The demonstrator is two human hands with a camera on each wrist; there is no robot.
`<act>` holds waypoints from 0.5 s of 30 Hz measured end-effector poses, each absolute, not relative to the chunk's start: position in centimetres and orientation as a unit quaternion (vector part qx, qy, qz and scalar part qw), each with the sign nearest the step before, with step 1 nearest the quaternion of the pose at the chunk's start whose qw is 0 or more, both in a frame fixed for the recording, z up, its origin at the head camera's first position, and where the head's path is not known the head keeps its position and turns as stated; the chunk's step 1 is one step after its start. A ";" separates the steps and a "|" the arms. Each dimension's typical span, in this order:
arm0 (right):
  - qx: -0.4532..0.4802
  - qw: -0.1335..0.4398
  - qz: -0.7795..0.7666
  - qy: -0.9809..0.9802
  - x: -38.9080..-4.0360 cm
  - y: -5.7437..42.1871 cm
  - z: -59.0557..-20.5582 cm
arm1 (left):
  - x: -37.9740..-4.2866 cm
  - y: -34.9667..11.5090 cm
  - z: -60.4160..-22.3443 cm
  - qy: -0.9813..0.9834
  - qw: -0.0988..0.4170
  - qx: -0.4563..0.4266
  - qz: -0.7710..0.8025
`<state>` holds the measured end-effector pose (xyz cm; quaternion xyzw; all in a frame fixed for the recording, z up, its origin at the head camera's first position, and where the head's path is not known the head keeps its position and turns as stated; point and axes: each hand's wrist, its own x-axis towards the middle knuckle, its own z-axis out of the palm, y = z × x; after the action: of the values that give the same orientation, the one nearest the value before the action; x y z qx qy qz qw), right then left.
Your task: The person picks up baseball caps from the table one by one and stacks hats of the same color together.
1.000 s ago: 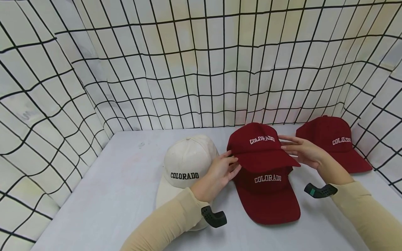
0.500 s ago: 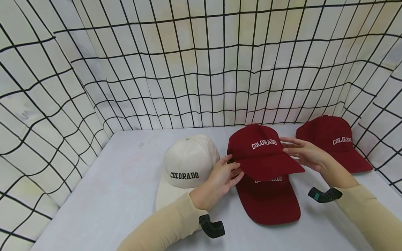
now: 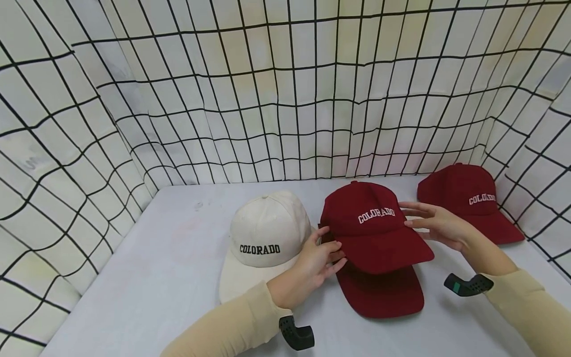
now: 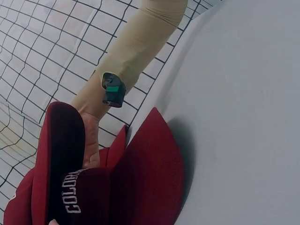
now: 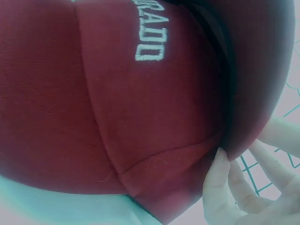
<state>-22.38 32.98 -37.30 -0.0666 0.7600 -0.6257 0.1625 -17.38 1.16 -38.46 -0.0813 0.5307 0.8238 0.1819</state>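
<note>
Both hands hold a red baseball cap [image 3: 379,243] with white COLORADO lettering over another red baseball cap [image 3: 383,297] on the table. The left hand [image 3: 312,263] grips its left edge, and the right hand [image 3: 439,225] pinches the opposite edge. In the right wrist view, thumb and fingers [image 5: 216,183] meet at the upper cap's rim, above the lower cap's crown [image 5: 154,112]. The left wrist view has the upper cap's visor [image 4: 42,159] standing apart from the lower cap's visor [image 4: 147,173]. Most of the lower crown is hidden from the head view.
A cream baseball cap [image 3: 267,223] with black lettering lies left of the stack, partly behind the left forearm. Another red cap [image 3: 461,191] sits at the back right, behind the right hand. White walls with a black grid [image 3: 303,89] enclose the white table [image 3: 178,258].
The upper red cap has come down and toward the front with both hands, now covering the lower cap's lettering in the head view. The other caps stay put.
</note>
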 end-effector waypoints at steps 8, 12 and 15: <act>-0.073 0.162 -0.620 0.764 -21.7 33.0 -37.6 | -17.1 1.1 -38.5 0.541 0.180 -0.073 0.818; -0.075 0.166 -0.620 0.763 -21.4 33.2 -37.8 | -16.6 1.2 -38.5 0.531 0.177 -0.082 0.825; -0.079 0.167 -0.624 0.759 -21.2 33.3 -37.9 | -16.1 1.4 -38.6 0.516 0.173 -0.090 0.834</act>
<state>-21.22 33.31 -37.90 -0.0794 0.7594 -0.6237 0.1673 -16.11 1.36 -38.60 -0.0901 0.5160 0.8341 0.1730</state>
